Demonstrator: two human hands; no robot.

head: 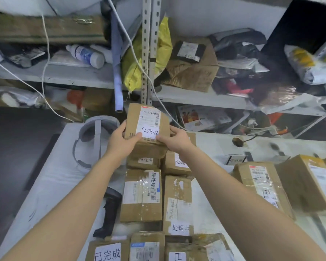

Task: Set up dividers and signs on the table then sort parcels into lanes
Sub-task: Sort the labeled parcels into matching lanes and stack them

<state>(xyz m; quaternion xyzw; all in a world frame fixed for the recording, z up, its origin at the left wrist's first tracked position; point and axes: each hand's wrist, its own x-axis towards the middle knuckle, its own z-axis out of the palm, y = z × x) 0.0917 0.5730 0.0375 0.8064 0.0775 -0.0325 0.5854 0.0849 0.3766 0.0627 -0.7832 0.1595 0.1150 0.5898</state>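
A cardboard parcel [148, 119] labelled 已完成 is gripped at its left edge by the left hand [120, 141] and at its right by the right hand [175, 141], at the far end of the parcel rows [141, 196] on the worktop [55, 176].

Even, dim indoor light, soft shadows, wide-angle bending at edges, motion blur on right-hand parcels [307, 185].
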